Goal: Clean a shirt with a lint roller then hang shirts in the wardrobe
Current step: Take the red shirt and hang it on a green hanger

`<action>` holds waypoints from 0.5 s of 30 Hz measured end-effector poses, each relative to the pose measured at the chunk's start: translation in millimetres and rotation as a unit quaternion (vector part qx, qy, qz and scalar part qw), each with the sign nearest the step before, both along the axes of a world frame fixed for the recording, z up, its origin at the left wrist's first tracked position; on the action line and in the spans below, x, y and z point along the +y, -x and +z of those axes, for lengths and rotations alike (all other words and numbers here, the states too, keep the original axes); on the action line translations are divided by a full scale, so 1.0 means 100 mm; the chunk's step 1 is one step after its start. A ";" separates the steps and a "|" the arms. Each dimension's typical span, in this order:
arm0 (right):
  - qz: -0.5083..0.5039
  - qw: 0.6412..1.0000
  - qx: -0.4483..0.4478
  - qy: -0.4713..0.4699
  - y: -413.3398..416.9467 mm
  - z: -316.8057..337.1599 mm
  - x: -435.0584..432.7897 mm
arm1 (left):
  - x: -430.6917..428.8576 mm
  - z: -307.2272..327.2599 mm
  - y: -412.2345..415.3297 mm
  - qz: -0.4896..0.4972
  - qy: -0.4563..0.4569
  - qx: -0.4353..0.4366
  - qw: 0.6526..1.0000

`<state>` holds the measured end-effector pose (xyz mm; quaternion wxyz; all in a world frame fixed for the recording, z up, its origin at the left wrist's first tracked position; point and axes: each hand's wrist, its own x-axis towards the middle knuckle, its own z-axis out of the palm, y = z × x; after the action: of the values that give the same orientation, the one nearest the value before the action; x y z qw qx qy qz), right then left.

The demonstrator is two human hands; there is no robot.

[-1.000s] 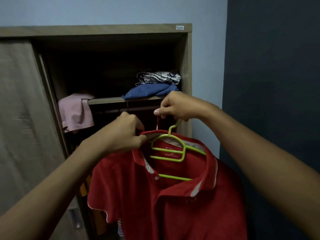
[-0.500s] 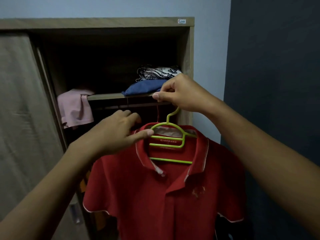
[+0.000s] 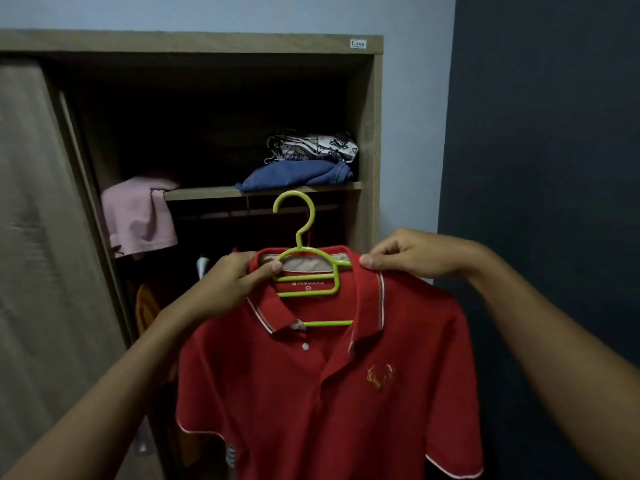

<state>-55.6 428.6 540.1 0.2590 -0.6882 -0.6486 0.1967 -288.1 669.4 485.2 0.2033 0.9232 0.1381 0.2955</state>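
Note:
A red polo shirt [image 3: 332,393] with white trim hangs on a lime-green plastic hanger [image 3: 304,237] in front of the open wooden wardrobe [image 3: 367,133]. My left hand [image 3: 232,282] pinches the collar and the hanger's left shoulder. My right hand [image 3: 415,254] pinches the collar at the right shoulder. The hanger's hook stands free, just below the shelf edge and in front of the dim hanging rail [image 3: 256,213]. No lint roller is in view.
On the shelf [image 3: 207,192] lie a folded blue garment [image 3: 294,174], a patterned cloth [image 3: 311,147] on it, and a pink garment [image 3: 138,216] draped over the edge. A sliding door [image 3: 41,237] covers the left. Other clothes hang low inside. Dark wall at right.
My right hand let go of the hanger's hook and dropped to the shirt's right shoulder. My left hand closed on the collar. The shirt now faces me squarely.

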 end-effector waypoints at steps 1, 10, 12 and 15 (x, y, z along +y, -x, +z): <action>0.009 1.000 0.011 0.007 0.00 0.01 -0.02 | 0.02 -0.04 -0.03 -0.006 0.011 0.005 1.000; -0.064 0.993 0.055 0.087 -0.03 -0.07 0.24 | 0.47 -0.36 -0.16 0.116 0.004 -0.094 0.989; -0.078 0.987 0.056 0.127 -0.05 -0.13 0.36 | 0.65 -0.41 -0.16 0.149 0.002 -0.112 0.983; -0.118 0.983 0.039 0.137 -0.06 -0.25 0.63 | 0.89 -0.49 -0.24 0.172 0.004 -0.123 0.977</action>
<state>-49.4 491.4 514.9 0.2086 -0.7808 -0.5190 0.2783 -264.4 758.6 436.1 0.1688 0.8412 0.2699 0.4370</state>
